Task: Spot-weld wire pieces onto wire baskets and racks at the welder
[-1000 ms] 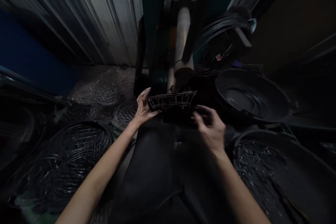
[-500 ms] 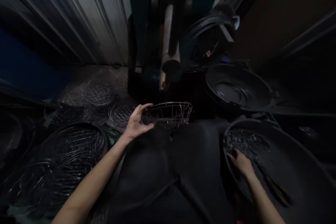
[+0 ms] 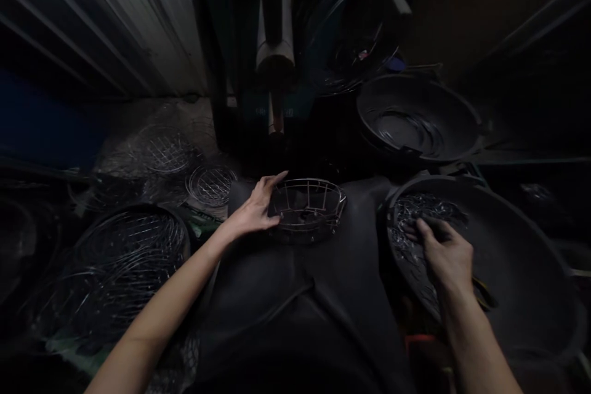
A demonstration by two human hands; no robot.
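Note:
A small oval wire basket (image 3: pixel 308 206) rests on my dark-clad lap. My left hand (image 3: pixel 255 211) grips its left rim, fingers curled round the wire. My right hand (image 3: pixel 442 252) reaches into a big dark basin (image 3: pixel 517 271) on my right. Its fingers are bent down into a heap of small shiny wire pieces (image 3: pixel 422 215). Whether they hold any is hidden in the dark.
A vertical machine column with a pale cylinder (image 3: pixel 274 43) stands straight ahead. Behind the near basin sits a second dark basin (image 3: pixel 415 120). Round wire grids (image 3: pixel 168 151) and a tub of wire parts (image 3: pixel 120 255) lie on the left floor. Corrugated metal wall (image 3: pixel 115 18) at the left.
The basket came away from the machine down onto my lap, still in my left hand. My right hand left the basket and went into the right basin.

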